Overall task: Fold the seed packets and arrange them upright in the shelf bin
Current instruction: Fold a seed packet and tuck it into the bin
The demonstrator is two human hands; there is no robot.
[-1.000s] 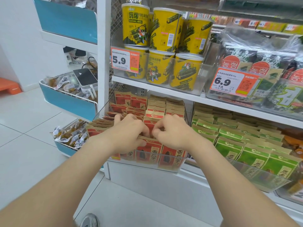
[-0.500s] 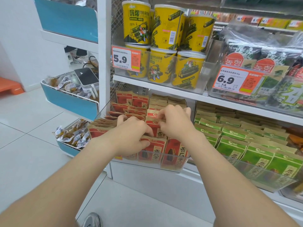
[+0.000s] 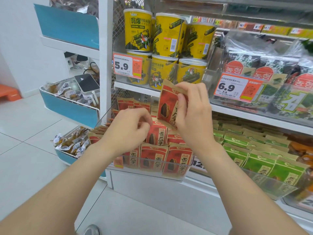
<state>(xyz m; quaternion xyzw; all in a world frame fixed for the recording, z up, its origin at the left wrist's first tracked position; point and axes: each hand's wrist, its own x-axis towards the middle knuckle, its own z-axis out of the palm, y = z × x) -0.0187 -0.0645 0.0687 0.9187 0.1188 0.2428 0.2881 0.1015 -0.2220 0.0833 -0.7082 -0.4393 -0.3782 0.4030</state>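
Pinching a packet [image 3: 166, 107] in our right hand [image 3: 193, 114]; left hand [image 3: 128, 129] curled, hold unclear; we could topple rows in the bin [image 3: 149, 174].

Bright, even, diffuse lighting; shadows faint and soft. Glare on plastic wrap [image 3: 243, 39] upper right. Wide-angle bowing at edges. Top right corner blurred; centre sharp.

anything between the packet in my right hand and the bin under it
The packet held by the right hand hangs just above the bin. The left hand sits over the middle rows below it, and standing packets crowd the bin; no open slot shows.
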